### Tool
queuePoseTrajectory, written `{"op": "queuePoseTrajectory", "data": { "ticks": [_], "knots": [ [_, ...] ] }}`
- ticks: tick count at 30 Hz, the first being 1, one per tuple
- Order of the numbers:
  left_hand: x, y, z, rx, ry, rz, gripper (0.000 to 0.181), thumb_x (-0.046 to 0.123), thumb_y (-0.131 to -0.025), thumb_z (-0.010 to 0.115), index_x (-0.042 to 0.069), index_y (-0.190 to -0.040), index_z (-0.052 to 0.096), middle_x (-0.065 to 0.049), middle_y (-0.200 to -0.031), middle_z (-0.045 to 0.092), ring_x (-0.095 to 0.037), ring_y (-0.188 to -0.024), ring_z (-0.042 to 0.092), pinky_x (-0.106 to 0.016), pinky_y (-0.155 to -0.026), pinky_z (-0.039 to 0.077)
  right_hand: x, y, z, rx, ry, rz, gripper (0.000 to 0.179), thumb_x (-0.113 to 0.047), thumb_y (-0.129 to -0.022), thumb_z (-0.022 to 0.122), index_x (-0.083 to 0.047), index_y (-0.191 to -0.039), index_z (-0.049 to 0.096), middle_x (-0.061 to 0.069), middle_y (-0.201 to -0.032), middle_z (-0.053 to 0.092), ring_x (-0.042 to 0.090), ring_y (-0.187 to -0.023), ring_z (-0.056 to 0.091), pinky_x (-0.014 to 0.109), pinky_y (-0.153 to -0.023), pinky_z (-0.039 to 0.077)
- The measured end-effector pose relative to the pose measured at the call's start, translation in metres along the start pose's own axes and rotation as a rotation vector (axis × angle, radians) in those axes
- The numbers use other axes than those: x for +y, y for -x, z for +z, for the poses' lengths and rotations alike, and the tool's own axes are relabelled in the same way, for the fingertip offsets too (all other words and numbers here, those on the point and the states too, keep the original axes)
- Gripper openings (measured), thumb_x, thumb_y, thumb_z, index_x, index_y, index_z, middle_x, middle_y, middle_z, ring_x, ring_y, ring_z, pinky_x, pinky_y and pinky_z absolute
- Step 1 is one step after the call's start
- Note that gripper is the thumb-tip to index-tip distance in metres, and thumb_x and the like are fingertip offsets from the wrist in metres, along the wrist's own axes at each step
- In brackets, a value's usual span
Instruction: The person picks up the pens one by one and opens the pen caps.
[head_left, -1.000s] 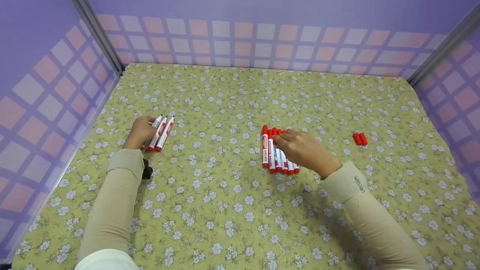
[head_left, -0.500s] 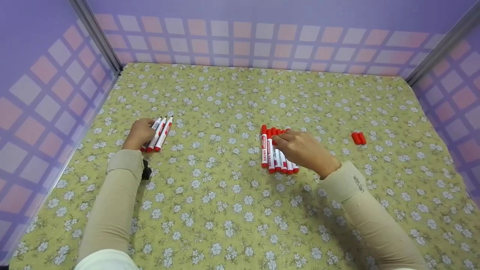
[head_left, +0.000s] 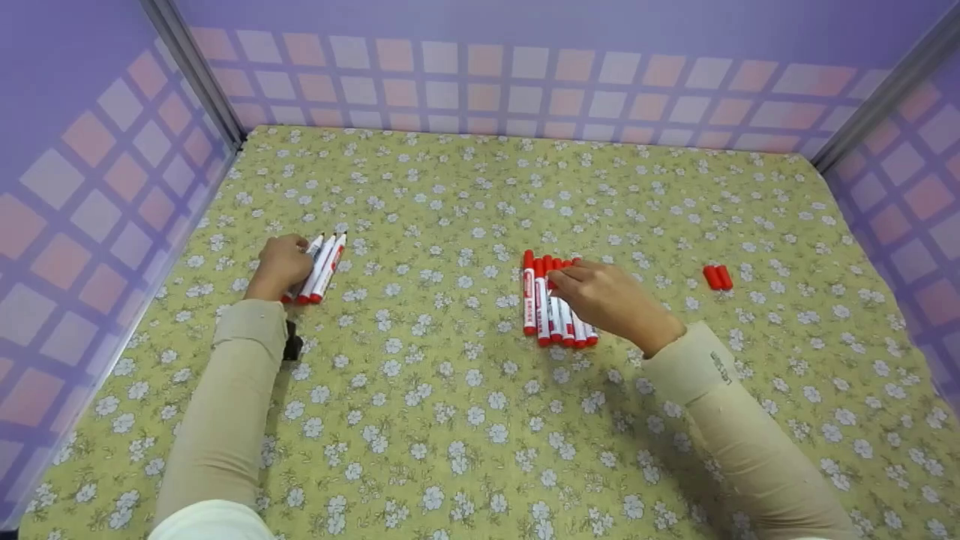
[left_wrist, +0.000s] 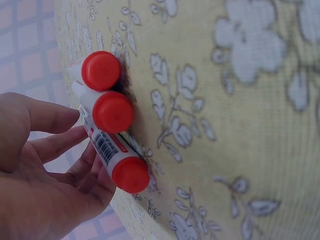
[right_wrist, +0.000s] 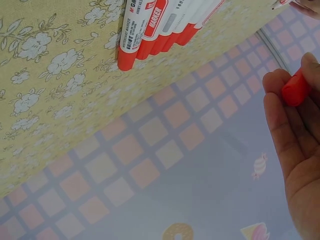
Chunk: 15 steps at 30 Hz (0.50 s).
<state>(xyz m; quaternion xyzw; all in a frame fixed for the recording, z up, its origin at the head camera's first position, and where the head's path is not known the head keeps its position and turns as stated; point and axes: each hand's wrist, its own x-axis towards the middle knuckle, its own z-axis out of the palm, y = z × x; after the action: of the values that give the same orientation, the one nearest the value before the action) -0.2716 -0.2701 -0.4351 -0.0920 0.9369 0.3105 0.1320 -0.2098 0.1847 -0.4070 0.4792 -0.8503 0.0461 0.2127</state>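
Note:
Three uncapped white markers [head_left: 327, 270] with red ends lie side by side at the left in the head view. My left hand [head_left: 282, 264] is beside them, its fingertips against the leftmost marker [left_wrist: 110, 147]; the left wrist view shows the fingers loosely bent, not wrapped round it. Above a row of capped red-and-white markers [head_left: 541, 304] at the middle, my right hand [head_left: 604, 296] is raised. A red marker cap [right_wrist: 296, 90] is pinched between its thumb and fingers, as the right wrist view shows. That hand partly hides the row's right side.
Two loose red caps [head_left: 718, 277] lie together at the right. A flowered yellow cloth [head_left: 450, 420] covers the table. Purple checked walls [head_left: 480, 82] close off the back and both sides.
The middle uncapped marker at the left has rolled, so its red print has turned out of sight, and it sits closer to the right one. The right hand has hardly moved.

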Motion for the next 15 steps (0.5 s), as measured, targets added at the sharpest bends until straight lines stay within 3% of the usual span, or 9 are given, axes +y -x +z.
{"op": "queuePoseTrajectory", "data": {
  "ticks": [7, 12, 15],
  "knots": [
    [0.005, 0.001, 0.003, 0.065, 0.036, 0.026, 0.050, 0.008, -0.094, 0.036, -0.009, -0.141, 0.040, -0.034, -0.137, 0.043, -0.036, -0.104, 0.052, -0.043, -0.081, 0.047, 0.006, 0.004, 0.001, 0.019, 0.002, 0.020, 0.018, -0.006, -0.085, 0.072, 0.003, -0.100, 0.072, 0.015, -0.088, 0.073, 0.026, -0.074, 0.071, 0.036, -0.069, 0.058],
    [0.010, 0.002, 0.008, 0.117, 0.039, 0.085, 0.045, 0.008, -0.096, 0.037, -0.009, -0.137, 0.045, -0.034, -0.132, 0.043, -0.042, -0.112, 0.049, -0.051, -0.091, 0.044, 0.011, 0.009, 0.000, -0.001, 0.006, 0.064, 0.020, -0.007, -0.085, 0.071, 0.003, -0.103, 0.072, 0.015, -0.089, 0.073, 0.026, -0.075, 0.070, 0.037, -0.069, 0.058],
    [0.014, 0.002, 0.012, 0.145, 0.041, 0.126, 0.044, 0.007, -0.095, 0.037, -0.009, -0.135, 0.048, -0.033, -0.128, 0.046, -0.042, -0.110, 0.050, -0.051, -0.090, 0.044, 0.016, 0.013, -0.001, -0.003, -0.010, 0.094, 0.021, -0.006, -0.086, 0.070, 0.004, -0.104, 0.071, 0.017, -0.091, 0.073, 0.027, -0.077, 0.071, 0.038, -0.069, 0.058]
  ]
}}
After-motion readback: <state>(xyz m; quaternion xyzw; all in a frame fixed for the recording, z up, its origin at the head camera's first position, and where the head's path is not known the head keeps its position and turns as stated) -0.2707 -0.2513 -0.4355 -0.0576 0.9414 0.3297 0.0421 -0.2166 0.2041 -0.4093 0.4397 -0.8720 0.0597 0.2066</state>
